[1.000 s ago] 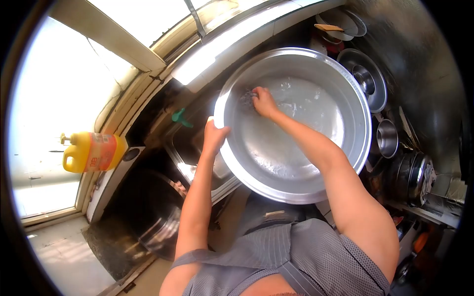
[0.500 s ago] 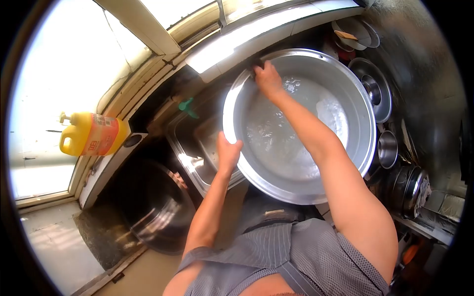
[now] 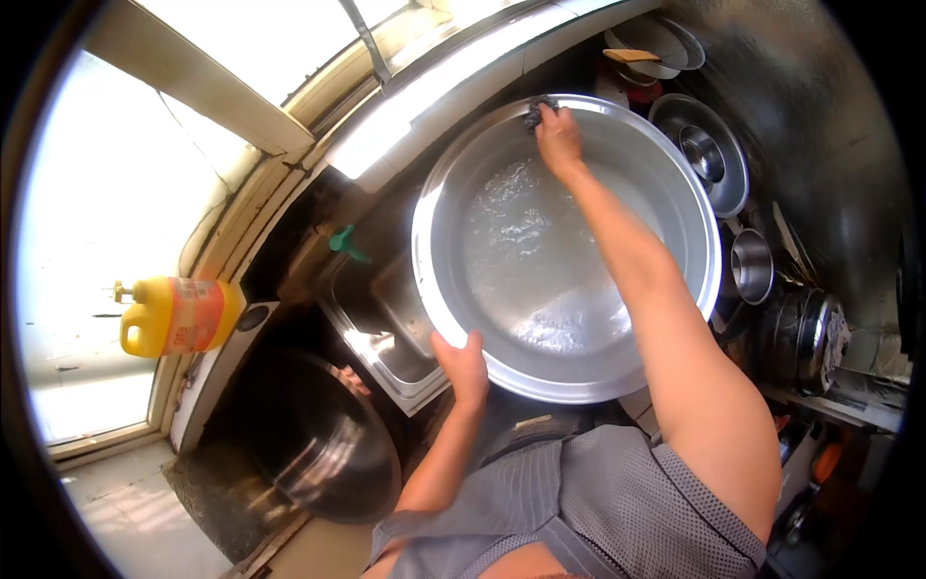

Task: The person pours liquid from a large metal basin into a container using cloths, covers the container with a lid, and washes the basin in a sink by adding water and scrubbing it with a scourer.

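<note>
A large round metal basin (image 3: 666, 183) with water (image 3: 521, 241) in its bottom fills the middle of the view. At its lower-left rim, my left hand (image 3: 463, 369) grips the edge, its thumb raised and its other fingers partly hidden. My right hand (image 3: 561, 143) reaches across the basin to the far rim. Closed in its fingers is a dark, crinkled scouring pad (image 3: 540, 114), pressed against the rim and inner wall.
Left of the basin lies a metal sink (image 3: 376, 328) with a green tap handle (image 3: 347, 243). A yellow jug (image 3: 183, 316) stands by the window. A large dark pot (image 3: 333, 444) sits lower left. Metal bowls (image 3: 730, 174) and a saucepan (image 3: 751, 265) line the right side.
My right hand has moved the scouring pad rightward along the far rim. My left hand sits lower and farther right on the near rim. The water ripples differently, and the view has shifted.
</note>
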### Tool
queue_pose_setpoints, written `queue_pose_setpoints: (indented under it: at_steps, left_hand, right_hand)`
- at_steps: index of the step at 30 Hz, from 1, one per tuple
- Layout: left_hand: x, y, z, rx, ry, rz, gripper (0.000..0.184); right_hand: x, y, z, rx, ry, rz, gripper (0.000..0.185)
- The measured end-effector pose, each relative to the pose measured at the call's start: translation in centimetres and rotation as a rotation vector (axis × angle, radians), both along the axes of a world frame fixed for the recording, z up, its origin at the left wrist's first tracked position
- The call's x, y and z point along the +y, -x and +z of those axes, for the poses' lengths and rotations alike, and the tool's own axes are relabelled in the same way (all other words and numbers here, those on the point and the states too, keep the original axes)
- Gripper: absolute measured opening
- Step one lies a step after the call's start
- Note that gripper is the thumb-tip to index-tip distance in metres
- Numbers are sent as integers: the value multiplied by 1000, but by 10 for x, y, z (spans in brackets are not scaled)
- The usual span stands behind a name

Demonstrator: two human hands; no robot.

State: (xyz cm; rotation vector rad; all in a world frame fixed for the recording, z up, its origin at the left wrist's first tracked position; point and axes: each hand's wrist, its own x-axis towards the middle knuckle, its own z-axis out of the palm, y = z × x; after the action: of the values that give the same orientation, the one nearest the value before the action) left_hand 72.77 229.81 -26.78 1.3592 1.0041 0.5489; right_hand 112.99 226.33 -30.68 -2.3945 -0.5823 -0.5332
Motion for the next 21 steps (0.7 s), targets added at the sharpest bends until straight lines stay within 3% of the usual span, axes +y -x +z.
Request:
queue_pose_setpoints:
  at_steps: [3, 6, 9, 12, 15, 21]
  left_hand:
    - [-11, 2, 10, -25, 46, 36, 34]
    - [-11, -1, 14, -1, 39, 16, 36]
    - [-10, 1, 12, 54, 13, -2, 36]
    - [-10, 3, 9, 73, -16, -21, 37]
    - [-12, 0, 12, 32, 15, -4, 37]
    - [-11, -1, 11, 0, 78, 6, 38]
  right_hand:
    - [-49, 28, 7, 227, 148, -95, 33]
    - [-55, 34, -39, 432, 264, -217, 29]
    - [-21, 49, -68, 560, 115, -200, 25]
    - [31, 71, -78, 585, -267, 83, 30]
    - [68, 117, -41, 644, -459, 271, 33]
    - [33, 241, 3, 484, -314, 901, 26]
